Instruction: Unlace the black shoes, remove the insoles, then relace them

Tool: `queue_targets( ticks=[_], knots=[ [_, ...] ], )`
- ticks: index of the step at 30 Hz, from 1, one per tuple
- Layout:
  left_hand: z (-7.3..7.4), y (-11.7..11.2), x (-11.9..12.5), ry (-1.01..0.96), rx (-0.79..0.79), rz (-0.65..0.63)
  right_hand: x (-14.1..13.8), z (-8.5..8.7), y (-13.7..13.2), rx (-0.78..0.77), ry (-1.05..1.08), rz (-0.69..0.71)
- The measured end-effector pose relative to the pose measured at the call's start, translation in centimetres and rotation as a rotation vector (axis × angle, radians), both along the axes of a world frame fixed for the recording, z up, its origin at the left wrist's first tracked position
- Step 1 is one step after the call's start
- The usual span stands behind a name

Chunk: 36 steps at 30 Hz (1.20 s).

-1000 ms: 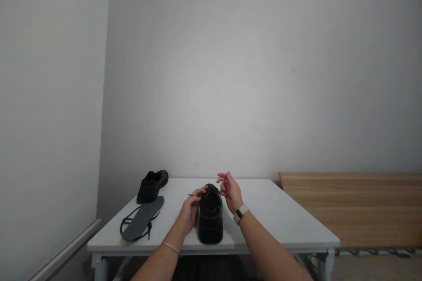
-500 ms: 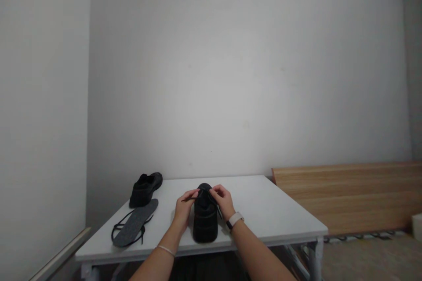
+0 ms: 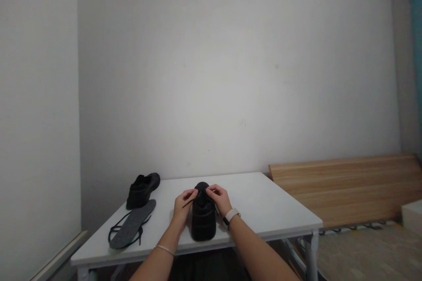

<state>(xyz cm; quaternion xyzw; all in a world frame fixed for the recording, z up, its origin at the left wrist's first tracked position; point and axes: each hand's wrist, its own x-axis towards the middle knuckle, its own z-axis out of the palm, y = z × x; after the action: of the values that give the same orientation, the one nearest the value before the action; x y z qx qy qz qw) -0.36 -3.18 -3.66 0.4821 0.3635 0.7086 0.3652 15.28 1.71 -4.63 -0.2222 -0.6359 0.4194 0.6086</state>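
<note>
A black shoe [image 3: 203,224] stands on the white table near its front edge, heel toward me and toe toward the wall. My left hand [image 3: 183,204] is at the shoe's left side, fingers pinched on a black shoelace [image 3: 188,203] whose loose end sticks out to the left. On the other side, my right hand [image 3: 220,198], with a pale watch band at the wrist, pinches the lace over the shoe's front. The exact lace crossing between the fingertips is too dark and small to make out.
At the table's left lie a second black shoe [image 3: 140,191], a grey insole [image 3: 133,225] and a loose black lace [image 3: 114,229] partly under it. The white table [image 3: 263,210] stands against the wall. A wooden board [image 3: 343,189] leans at the right.
The camera view has turned slightly right. Both hands stay at the shoe, still pinching the lace, with only small finger shifts.
</note>
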Motion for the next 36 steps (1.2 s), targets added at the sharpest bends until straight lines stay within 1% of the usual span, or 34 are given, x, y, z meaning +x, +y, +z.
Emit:
queue_targets(
  ticks=[8, 16, 24, 32, 36],
  knots=[
    [0.1, 0.0, 0.2, -0.073, -0.051, -0.091, 0.0, -0.2, 0.7, -0.032, 0.002, 0.007],
    [-0.1, -0.1, -0.1, -0.083, -0.067, -0.113, 0.3, -0.4, 0.1, -0.096, 0.025, 0.046],
    [-0.1, -0.1, -0.1, -0.074, -0.071, -0.137, 0.2, -0.9, 0.9, -0.132, 0.048, 0.059],
    [-0.3, 0.0, -0.2, -0.032, -0.026, -0.113, 0.4, 0.3, -0.6, -0.123, 0.083, 0.118],
    [-0.3, -0.1, -0.2, -0.006, -0.023, -0.082, 0.5, 0.0, -0.2, -0.118, 0.077, 0.133]
  ],
)
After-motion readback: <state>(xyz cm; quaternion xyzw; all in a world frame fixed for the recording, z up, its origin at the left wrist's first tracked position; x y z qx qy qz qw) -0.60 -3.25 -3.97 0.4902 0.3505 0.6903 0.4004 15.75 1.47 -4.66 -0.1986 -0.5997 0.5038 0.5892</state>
